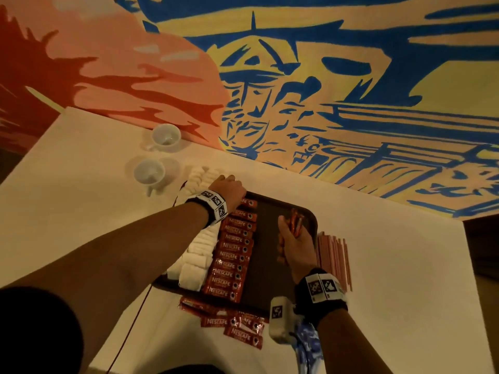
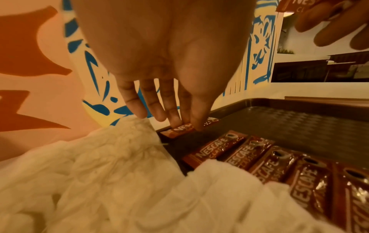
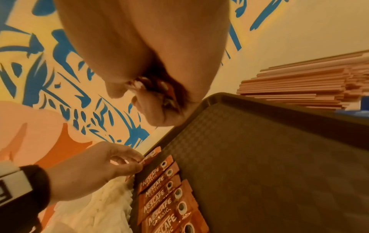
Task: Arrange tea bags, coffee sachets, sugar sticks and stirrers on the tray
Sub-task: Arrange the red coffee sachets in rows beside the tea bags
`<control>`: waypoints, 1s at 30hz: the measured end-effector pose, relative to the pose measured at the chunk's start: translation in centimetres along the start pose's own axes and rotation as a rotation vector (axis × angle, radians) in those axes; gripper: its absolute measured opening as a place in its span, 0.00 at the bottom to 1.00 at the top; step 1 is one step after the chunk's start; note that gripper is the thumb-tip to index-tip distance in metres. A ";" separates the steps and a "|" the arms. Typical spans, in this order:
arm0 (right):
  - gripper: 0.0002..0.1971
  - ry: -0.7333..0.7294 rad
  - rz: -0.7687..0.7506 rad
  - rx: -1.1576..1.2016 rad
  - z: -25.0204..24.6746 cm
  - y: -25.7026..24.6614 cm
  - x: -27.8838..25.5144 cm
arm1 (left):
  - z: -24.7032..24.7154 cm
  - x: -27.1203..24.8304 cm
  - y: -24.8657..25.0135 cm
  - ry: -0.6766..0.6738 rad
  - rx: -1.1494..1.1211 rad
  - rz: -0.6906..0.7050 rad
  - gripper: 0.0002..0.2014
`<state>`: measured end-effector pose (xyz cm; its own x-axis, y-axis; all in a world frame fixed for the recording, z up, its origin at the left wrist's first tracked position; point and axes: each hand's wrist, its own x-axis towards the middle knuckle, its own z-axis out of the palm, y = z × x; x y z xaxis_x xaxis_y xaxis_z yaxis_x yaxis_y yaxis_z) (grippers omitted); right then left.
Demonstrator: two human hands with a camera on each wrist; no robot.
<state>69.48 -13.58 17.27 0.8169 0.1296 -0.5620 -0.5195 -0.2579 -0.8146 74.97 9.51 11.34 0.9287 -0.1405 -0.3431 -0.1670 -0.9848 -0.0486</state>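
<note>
Red coffee sachet (image 2: 184, 128) pinched by left hand (image 1: 228, 191) at far end of row on brown tray (image 1: 266, 238). More sachets (image 1: 295, 224) gripped in right hand (image 1: 297, 245).

The red coffee sachets (image 2: 215, 149) on the tray read "NESCAFE CLASSIC".

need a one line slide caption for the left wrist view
Left hand pinches a coffee sachet at the far end of the sachet row on the dark tray.
</note>
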 end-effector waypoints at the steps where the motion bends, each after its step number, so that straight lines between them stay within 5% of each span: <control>1: 0.12 -0.010 0.003 -0.004 0.2 0.2 0.1 | 0.1 0.3 0.1 -0.001 0.008 0.006 0.12; 19: 0.03 -0.085 0.045 0.014 1.5 1.8 0.9 | 1.6 1.3 0.8 0.088 -0.040 0.025 0.12; 25: 0.08 -0.129 -0.006 0.012 1.1 1.7 0.7 | -2.5 -0.3 1.1 0.076 -0.761 0.039 0.10; 28: 0.08 -0.134 -0.037 0.044 1.1 1.5 0.5 | -4.2 -2.5 1.1 -0.028 -1.179 0.051 0.12; 30: 0.11 -0.140 -0.033 0.057 1.2 1.4 0.6 | -4.7 -3.8 1.1 -0.094 -1.252 0.102 0.12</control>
<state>69.00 -12.69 15.63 0.7930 0.2702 -0.5461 -0.5097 -0.1968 -0.8375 72.83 8.51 17.03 0.8945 -0.2647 -0.3602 0.2387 -0.3986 0.8855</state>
